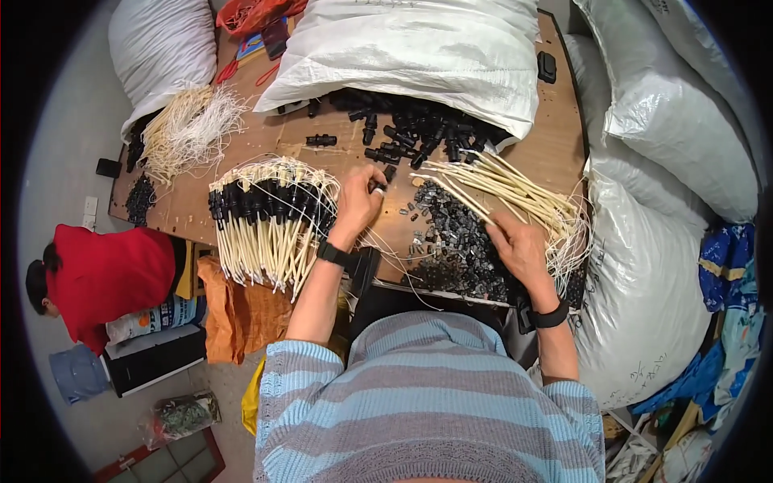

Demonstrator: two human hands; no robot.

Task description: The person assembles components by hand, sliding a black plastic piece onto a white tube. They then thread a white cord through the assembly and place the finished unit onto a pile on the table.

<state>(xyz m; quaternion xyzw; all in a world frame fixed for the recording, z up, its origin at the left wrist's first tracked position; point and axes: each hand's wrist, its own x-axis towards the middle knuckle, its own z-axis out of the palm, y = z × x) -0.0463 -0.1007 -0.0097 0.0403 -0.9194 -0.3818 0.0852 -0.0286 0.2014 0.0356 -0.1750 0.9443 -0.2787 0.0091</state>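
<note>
A: tubes (515,189) look cream, connectors (411,129) plain black, table (564,137) brown.

B: yep. sweater (427,402) has light blue and grey stripes, sacks (419,48) white, and that shirt (109,278) is red.

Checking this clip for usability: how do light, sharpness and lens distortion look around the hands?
Head view: even, soft light with no harsh shadows; left hand and right hand are reasonably sharp, though the small black clips blur together; fisheye bends the table edge, corners are black, and the white sacks look slightly overexposed.
</note>
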